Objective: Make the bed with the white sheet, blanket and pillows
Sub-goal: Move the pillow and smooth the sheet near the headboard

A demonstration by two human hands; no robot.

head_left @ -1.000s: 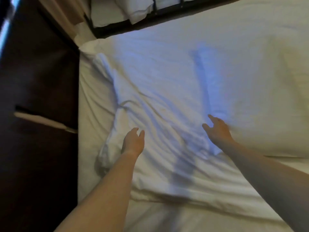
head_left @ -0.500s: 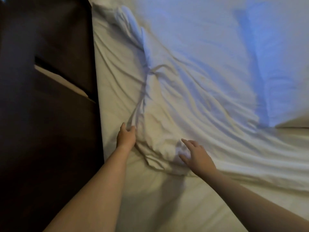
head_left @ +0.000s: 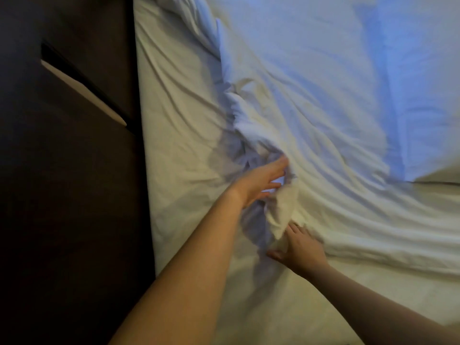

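Note:
A wrinkled white sheet [head_left: 323, 120] lies over the mattress [head_left: 179, 145], and its left edge is bunched into a raised fold [head_left: 281, 207]. My left hand [head_left: 258, 180] reaches into that fold, with fabric between the thumb and the outstretched fingers. Just below, my right hand [head_left: 298, 247] lies on the sheet's near corner, thumb spread wide and fingers apart. A thicker white layer with a straight edge [head_left: 435, 145] covers the right side. No pillow is in view.
A dark wooden headboard or wall panel [head_left: 62, 195] runs along the left side of the bed, with a pale strip [head_left: 82, 90] across it. The mattress's left edge meets it. Bare fitted sheet [head_left: 286, 307] shows near me.
The view tilted down and moved closer. My left hand moved right along with the sheet's edge, which bunched up more. My right hand stayed at the near corner.

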